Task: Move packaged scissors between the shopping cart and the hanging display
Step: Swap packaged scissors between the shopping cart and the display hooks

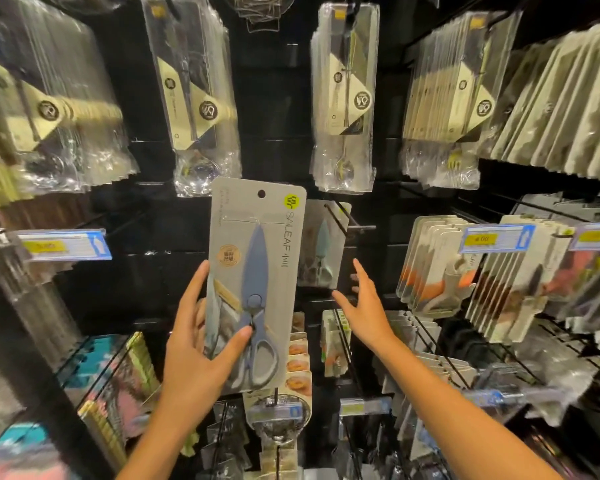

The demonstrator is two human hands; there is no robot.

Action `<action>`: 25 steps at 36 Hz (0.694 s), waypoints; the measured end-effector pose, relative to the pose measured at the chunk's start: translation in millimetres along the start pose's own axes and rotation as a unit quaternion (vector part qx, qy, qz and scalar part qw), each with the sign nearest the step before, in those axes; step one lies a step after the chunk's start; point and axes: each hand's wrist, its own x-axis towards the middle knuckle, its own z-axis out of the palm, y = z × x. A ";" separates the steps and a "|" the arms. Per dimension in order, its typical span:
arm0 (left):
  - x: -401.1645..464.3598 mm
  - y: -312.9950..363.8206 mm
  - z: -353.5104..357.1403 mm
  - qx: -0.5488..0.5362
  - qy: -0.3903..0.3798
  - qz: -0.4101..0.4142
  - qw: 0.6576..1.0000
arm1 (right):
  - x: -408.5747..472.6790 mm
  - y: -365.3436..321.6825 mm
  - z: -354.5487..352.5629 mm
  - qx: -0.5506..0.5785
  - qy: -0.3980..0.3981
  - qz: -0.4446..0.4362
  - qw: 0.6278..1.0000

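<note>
My left hand [198, 344] grips a packaged pair of blue-grey scissors [257, 271] by the lower left of its grey card and holds it upright in front of the black hanging display. The card's hang hole is at its top. Just to the right, one more pack of the same scissors [321, 251] hangs at the back of a metal peg [343, 220]. My right hand [364, 306] is open, fingers spread, below that peg and right of the held pack, touching nothing that I can see. The shopping cart is out of view.
Clear bags of cutlery [343, 98] hang in rows above. Carded kitchen tools [437, 268] fill the pegs to the right, with blue and yellow price tags [496, 239] on peg ends. More carded goods [295, 358] hang below the hands.
</note>
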 end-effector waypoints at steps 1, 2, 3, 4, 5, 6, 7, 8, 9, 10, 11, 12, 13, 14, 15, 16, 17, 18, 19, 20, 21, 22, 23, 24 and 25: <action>-0.9 -0.2 0.1 -0.006 -0.003 0.001 1.000 | -10.4 -7.2 -0.6 0.029 -0.002 -0.007 1.000; -2.1 -0.9 0.0 -0.010 -0.005 0.001 1.000 | -22.0 -16.4 -1.2 0.060 -0.009 -0.015 0.998; -3.4 -1.5 0.3 -0.012 -0.007 0.000 1.000 | -34.3 -26.8 -1.7 0.091 -0.019 -0.025 0.995; -5.2 -2.2 0.8 -0.013 -0.009 0.000 1.000 | -47.1 -37.6 -2.4 0.120 -0.030 -0.036 0.992; -7.2 -2.8 1.5 -0.012 -0.010 0.000 1.000 | -59.3 -48.3 -3.2 0.147 -0.040 -0.047 0.987; -9.3 -3.2 2.9 -0.011 -0.012 0.001 1.000 | -71.2 -59.4 -4.5 0.170 -0.050 -0.059 0.982; -11.2 -3.6 4.3 -0.009 -0.013 0.004 1.000 | -82.0 -69.7 -6.0 0.186 -0.057 -0.072 0.978; -12.7 -4.2 6.1 -0.007 -0.014 0.005 1.000 | -91.7 -79.9 -7.5 0.197 -0.062 -0.084 0.975; -14.0 -5.3 7.9 -0.008 -0.015 0.004 1.000 | -99.6 -88.6 -8.8 0.202 -0.065 -0.095 0.973; -15.5 -6.5 9.7 -0.013 -0.018 0.002 1.000 | -106.0 -95.1 -10.1 0.203 -0.067 -0.102 0.972; -16.9 -7.7 11.2 -0.020 -0.022 -0.003 1.000 | -111.1 -100.2 -11.4 0.201 -0.068 -0.109 0.971; -18.5 -8.8 12.6 -0.026 -0.028 -0.007 0.999 | -115.3 -103.2 -12.7 0.196 -0.068 -0.115 0.971; -20.3 -9.8 13.9 -0.026 -0.033 -0.010 0.999 | -118.4 -104.5 -13.7 0.188 -0.065 -0.119 0.973; -22.4 -10.1 15.3 -0.024 -0.039 -0.012 0.999 | -121.5 -105.0 -14.9 0.179 -0.059 -0.121 0.975; -24.5 -9.5 17.0 -0.023 -0.045 -0.013 0.999 | -123.7 -104.5 -15.8 0.171 -0.049 -0.120 0.977; -26.6 -9.1 18.5 -0.024 -0.051 -0.015 0.998 | -126.0 -103.4 -16.9 0.167 -0.041 -0.119 0.978; -28.4 -9.1 20.0 -0.025 -0.057 -0.017 0.998 | -128.0 -101.2 -17.5 0.168 -0.035 -0.115 0.978; -29.6 -9.6 21.3 -0.025 -0.063 -0.019 0.997 | -130.1 -98.4 -17.6 0.173 -0.032 -0.108 0.978; -30.5 -10.9 22.7 -0.026 -0.071 -0.021 0.997 | -132.1 -95.9 -18.0 0.176 -0.030 -0.101 0.979; -30.9 -12.7 23.9 -0.028 -0.079 -0.024 0.996 | -133.6 -93.2 -18.2 0.175 -0.026 -0.095 0.980; -31.2 -14.2 25.3 -0.032 -0.088 -0.028 0.995 | -135.1 -91.0 -18.7 0.173 -0.022 -0.090 0.981; -31.1 -15.6 26.9 -0.036 -0.097 -0.032 0.994 | -136.2 -88.5 -19.3 0.172 -0.018 -0.086 0.981; -31.0 -16.8 28.7 -0.038 -0.105 -0.036 0.993 | -136.9 -86.2 -20.1 0.172 -0.015 -0.080 0.982; -30.9 -18.0 31.0 -0.040 -0.113 -0.039 0.992 | -137.8 -84.6 -21.2 0.173 -0.015 -0.075 0.982; -30.6 -19.4 33.2 -0.042 -0.120 -0.041 0.991 | -138.0 -82.8 -22.5 0.174 -0.013 -0.071 0.982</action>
